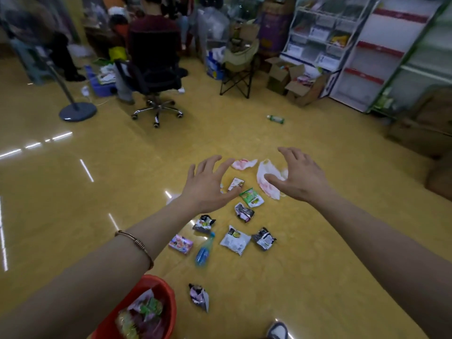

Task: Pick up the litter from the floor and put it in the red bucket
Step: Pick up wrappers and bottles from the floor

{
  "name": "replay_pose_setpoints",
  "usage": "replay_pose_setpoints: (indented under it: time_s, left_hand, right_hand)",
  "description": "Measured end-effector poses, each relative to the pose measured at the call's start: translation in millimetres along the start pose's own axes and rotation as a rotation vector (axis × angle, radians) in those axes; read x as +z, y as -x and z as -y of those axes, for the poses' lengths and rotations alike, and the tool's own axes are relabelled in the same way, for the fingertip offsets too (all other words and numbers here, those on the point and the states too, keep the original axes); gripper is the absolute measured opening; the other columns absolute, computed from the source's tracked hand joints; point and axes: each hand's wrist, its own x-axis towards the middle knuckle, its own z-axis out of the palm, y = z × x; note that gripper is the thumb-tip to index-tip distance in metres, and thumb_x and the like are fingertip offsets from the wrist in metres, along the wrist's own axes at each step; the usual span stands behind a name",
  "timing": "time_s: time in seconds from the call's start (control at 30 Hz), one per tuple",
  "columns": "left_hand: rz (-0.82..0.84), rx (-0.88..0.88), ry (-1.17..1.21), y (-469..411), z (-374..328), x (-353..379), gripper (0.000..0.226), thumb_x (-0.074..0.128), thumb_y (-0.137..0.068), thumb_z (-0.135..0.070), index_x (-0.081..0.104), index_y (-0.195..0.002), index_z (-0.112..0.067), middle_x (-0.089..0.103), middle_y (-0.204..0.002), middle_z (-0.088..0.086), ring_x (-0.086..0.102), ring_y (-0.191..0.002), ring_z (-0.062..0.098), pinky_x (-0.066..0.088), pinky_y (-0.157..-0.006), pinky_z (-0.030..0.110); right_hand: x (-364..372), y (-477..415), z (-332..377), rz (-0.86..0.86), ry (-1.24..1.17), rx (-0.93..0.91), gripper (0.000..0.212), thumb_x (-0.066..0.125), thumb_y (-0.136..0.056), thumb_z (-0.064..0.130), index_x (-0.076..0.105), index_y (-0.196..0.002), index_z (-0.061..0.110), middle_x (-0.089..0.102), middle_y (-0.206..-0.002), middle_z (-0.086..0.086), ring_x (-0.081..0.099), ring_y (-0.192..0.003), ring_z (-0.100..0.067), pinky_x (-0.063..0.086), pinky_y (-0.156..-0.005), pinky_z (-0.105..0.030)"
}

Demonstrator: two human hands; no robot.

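Both hands reach forward empty, fingers spread wide: the left hand (208,182) above the middle of the litter, the right hand (297,177) over a crumpled white plastic bag (265,178) stained pink. Neither touches anything yet.

Nearest the wearer, at the lower left, the red bucket (168,299) already holds a few bright wrappers; the left forearm crosses above its rim. Just beside it lies a torn foil packet (199,296). Further out, a blue bottle (204,250), a pink box (181,243), a white pouch (235,239) and several dark and green wrappers lie scattered on the glossy yellow floor (318,241), most of them close together but apart. A pale pink wrapper (243,164) lies beyond the hands, and a green bottle (275,119) well apart, toward the shelves.

The likely trouble: the thin, slippery wrappers may slide on the polished floor or slip from an overfull grab on the way back, and the distant bottle could be overlooked.
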Motion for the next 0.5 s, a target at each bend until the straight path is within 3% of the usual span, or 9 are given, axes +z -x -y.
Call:
replay_pose_setpoints:
  time_s: [0.5]
  left_hand:
    - [0.135,-0.011,-0.013,-118.3,-136.1,62.6,0.079,0.044,-0.083,-0.068,0.006,-0.147,-0.041,0.007,-0.156,-0.004,0.011,-0.143,0.023,0.015,-0.113,0.056]
  right_hand:
    - [-18.1,-38.0,-179.6,0.100,0.027,0.009,0.083,0.049,-0.082,0.067,0.016,-0.149,0.028,0.021,-0.154,0.001,0.025,-0.139,-0.026,0.028,-0.110,-0.050]
